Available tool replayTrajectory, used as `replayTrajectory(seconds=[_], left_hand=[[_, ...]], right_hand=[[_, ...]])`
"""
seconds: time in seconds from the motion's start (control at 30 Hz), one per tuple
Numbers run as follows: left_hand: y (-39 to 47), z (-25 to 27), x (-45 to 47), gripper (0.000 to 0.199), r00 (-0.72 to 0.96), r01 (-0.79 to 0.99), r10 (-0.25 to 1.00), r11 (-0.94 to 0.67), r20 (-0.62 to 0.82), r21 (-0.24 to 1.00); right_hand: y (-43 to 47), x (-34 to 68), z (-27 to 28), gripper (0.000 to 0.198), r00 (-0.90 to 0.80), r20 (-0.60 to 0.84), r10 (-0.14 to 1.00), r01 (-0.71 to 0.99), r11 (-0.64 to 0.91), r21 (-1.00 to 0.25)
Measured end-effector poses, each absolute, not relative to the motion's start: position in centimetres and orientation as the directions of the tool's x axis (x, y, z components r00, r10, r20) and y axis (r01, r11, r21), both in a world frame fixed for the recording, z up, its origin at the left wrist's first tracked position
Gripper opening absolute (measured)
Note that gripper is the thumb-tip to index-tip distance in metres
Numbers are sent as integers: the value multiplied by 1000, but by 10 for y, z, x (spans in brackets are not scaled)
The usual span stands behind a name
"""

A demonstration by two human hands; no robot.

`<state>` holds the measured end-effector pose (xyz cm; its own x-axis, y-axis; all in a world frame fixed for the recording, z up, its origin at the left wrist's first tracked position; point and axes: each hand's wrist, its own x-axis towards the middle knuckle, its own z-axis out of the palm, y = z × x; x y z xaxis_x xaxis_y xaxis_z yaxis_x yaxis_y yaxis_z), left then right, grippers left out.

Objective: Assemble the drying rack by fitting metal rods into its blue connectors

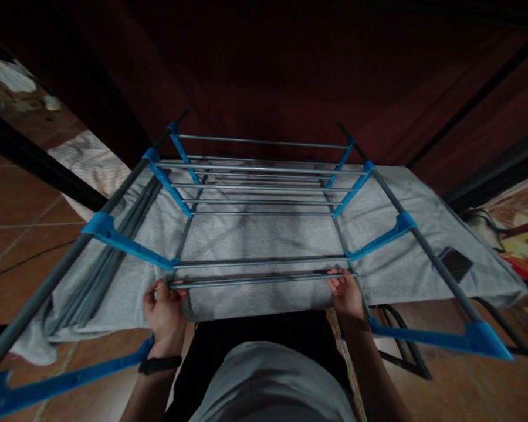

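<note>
A partly built rack of grey tubes with blue plastic brackets [127, 243] rises in front of me. Between my hands runs a thin grey metal rod [255, 281], level and crossing the front of the rack. My left hand [163, 305] is closed at the rod's left end, close to the left inner upright. At the other end, the fingers of my right hand [345, 291] pinch the rod beside the right inner upright. Just beyond it, another crossbar [255, 263] joins two blue brackets. Several more crossbars [264, 189] span the far brackets.
The rack rests on a bench covered with a grey cloth [255, 240]. Several loose grey tubes [110, 264] lie along its left side. A dark phone [454, 264] lies at the right. Behind stands a dark red panel [264, 70]; tiled floor [17, 234] shows at left.
</note>
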<state>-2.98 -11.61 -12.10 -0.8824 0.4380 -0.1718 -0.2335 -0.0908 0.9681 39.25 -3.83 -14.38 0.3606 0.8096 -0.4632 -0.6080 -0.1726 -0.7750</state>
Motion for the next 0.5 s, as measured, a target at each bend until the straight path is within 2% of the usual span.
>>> replayTrajectory(seconds=[0.17, 0.3, 0.37, 0.5], left_hand=[[-114, -111, -22, 20, -853, -354, 445, -111, -272, 929], [-110, -97, -14, 9, -785, -540, 449, -161, -426, 826], [-109, -92, -10, 5, -732, -614, 465, -133, -498, 778], [-110, -88, -3, 10, -648, -678, 499, -34, -575, 734]], right_hand=[[-44, 384, -143, 14, 241, -490, 838, -633, -247, -734], [-48, 374, -143, 14, 150, -502, 852, -640, -304, -706], [-50, 368, -142, 15, 107, -506, 856, -644, -328, -691], [-58, 354, -139, 16, 32, -488, 872, -644, -355, -678]])
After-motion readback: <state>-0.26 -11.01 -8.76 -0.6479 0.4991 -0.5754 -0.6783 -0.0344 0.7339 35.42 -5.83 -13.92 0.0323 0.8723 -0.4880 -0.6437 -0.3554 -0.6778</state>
